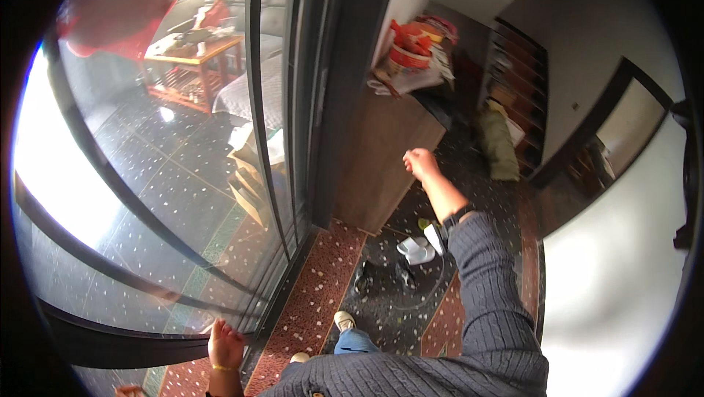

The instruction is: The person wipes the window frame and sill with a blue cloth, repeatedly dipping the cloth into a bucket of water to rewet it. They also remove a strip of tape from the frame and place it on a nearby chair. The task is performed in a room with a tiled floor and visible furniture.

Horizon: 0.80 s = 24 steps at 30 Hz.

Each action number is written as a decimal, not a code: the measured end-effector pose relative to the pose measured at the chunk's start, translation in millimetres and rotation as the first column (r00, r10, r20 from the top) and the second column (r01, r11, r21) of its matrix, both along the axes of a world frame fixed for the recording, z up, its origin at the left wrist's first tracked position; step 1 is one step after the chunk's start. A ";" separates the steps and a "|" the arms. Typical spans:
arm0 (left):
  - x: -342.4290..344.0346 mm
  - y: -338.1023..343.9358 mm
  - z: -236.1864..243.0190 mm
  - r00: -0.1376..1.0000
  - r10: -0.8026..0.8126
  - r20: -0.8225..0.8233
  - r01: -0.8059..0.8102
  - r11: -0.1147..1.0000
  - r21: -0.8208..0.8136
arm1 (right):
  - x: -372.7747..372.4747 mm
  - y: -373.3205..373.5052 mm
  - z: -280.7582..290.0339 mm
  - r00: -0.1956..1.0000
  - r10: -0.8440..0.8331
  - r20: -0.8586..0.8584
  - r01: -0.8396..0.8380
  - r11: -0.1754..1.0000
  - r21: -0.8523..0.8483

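My right hand (420, 165) is raised out in front at the end of a stretched arm in a dark grey knit sleeve. Its fingers are curled closed, with nothing visible in them. Behind it in the picture is the side of a brown wooden cabinet (385, 151); I cannot tell that they touch. Low on the left, my left hand (226, 344) is held up beside the dark-framed glass door (258, 126). Its fingers are loosely bent and apart, holding nothing that shows. A thin yellow band circles that wrist.
White slippers (416, 250) and dark shoes (361, 277) lie on the speckled floor ahead of my feet. Red containers (409, 56) and cloths crowd the cabinet top. A shelf rack (519, 96) and a rolled green bundle (497, 144) stand farther back. Beyond the glass is a wooden table (194, 58).
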<state>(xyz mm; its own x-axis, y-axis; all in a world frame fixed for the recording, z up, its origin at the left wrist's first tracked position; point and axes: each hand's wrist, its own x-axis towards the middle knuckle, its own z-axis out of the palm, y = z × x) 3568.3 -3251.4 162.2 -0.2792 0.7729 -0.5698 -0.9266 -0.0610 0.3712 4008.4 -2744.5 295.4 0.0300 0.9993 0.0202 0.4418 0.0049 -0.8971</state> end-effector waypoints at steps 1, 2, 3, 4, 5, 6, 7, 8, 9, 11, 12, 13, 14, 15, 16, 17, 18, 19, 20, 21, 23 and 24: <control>7.1 -8.3 0.3 0.993 0.121 0.012 -0.121 0.992 -0.045 | -6.3 41.4 11.2 0.997 -0.060 0.039 0.060 0.998 -0.007; 15.6 -14.8 1.7 0.984 0.177 -0.010 -0.177 0.982 -0.067 | -10.7 77.2 19.3 0.996 -0.084 -0.040 0.083 0.996 -0.008; 25.4 -23.0 4.5 0.973 0.231 -0.032 -0.233 0.968 -0.092 | -16.2 110.6 24.7 0.989 -0.137 -0.057 0.137 0.991 0.001; 34.6 -26.7 7.7 0.943 0.332 -0.031 -0.332 0.929 -0.163 | -22.0 145.0 32.9 0.951 -0.226 0.210 0.230 0.973 0.001; 43.6 -30.3 11.7 0.936 0.346 -0.066 -0.352 0.921 -0.167 | -28.5 171.5 34.3 0.942 -0.276 0.193 0.290 0.956 -0.052; 53.7 -33.7 15.7 0.906 0.416 -0.078 -0.422 0.881 -0.214 | -35.0 193.2 35.4 0.952 -0.292 0.088 0.302 0.944 -0.132; 66.0 -39.1 20.6 0.860 0.503 -0.090 -0.507 0.818 -0.274 | -43.9 204.6 28.0 0.950 -0.300 -0.088 0.291 0.951 -0.102; 75.6 -44.0 25.2 0.837 0.530 -0.134 -0.546 0.792 -0.274 | -47.6 217.2 29.9 0.952 -0.294 -0.082 0.266 0.931 -0.249; 84.5 -49.6 32.5 0.815 0.566 -0.127 -0.579 0.778 -0.246 | -51.2 223.1 29.3 0.959 -0.267 -0.093 0.235 0.936 -0.263; 98.2 -62.4 40.8 0.772 0.621 -0.140 -0.634 0.730 -0.255 | -66.4 225.1 28.3 0.906 -0.320 -0.276 0.253 0.934 -0.252; 104.4 -68.7 43.6 0.743 0.649 -0.163 -0.668 0.709 -0.224 | -77.0 221.9 28.6 0.870 -0.284 -0.403 0.239 0.958 -0.159; 108.9 -75.8 45.7 0.700 0.689 -0.185 -0.713 0.664 -0.223 | -83.3 212.1 26.8 0.819 -0.193 -0.540 0.202 0.978 -0.043; 112.5 -83.7 48.1 0.673 0.704 -0.226 -0.739 0.624 -0.253 | -88.3 197.0 23.2 0.849 -0.213 -0.484 0.242 0.970 -0.001; 115.9 -90.4 47.8 0.632 0.740 -0.231 -0.770 0.563 -0.302 | -96.3 175.2 12.0 0.822 -0.096 -0.561 0.198 0.972 0.125; 117.7 -98.2 48.7 0.610 0.765 -0.204 -0.784 0.545 -0.297 | -101.9 150.2 0.3 0.861 -0.069 -0.504 0.177 0.969 0.170; 120.7 -106.4 47.5 0.587 0.786 -0.196 -0.802 0.529 -0.279 | -100.7 118.9 -16.0 0.859 0.111 -0.500 0.042 0.957 0.286; 121.3 -114.9 47.1 0.574 0.798 -0.184 -0.811 0.524 -0.260 | -100.1 83.3 -37.0 0.919 0.189 -0.346 -0.046 0.922 0.384; 122.0 -125.6 46.8 0.542 0.822 -0.171 -0.825 0.483 -0.293 | -102.2 45.5 -63.4 0.989 0.083 -0.124 -0.035 0.936 0.349; 122.7 -137.6 46.8 0.533 0.835 -0.135 -0.833 0.489 -0.260 | -99.4 3.6 -91.8 0.959 0.268 -0.087 -0.217 0.899 0.382; 124.0 -149.2 46.1 0.524 0.828 -0.199 -0.843 0.470 -0.262 | -101.3 -41.5 -124.4 0.952 0.296 -0.081 -0.259 0.916 0.308; 119.6 -181.8 46.7 0.543 0.823 -0.166 -0.834 0.504 -0.226 | -90.7 -133.0 -181.0 0.881 0.456 -0.128 -0.443 0.889 0.114; 117.2 -200.4 47.0 0.508 0.843 -0.177 -0.850 0.457 -0.260 | -87.5 -177.4 -205.9 0.871 0.450 -0.196 -0.463 0.886 -0.026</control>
<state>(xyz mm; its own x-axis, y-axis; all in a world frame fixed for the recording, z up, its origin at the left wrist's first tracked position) 3685.4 -3451.8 209.3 -0.7203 -0.0427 -0.6924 -0.4697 -0.7045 0.5321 3920.9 -2921.9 89.5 -0.4337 0.9010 -0.0120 0.2374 0.1014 -0.9661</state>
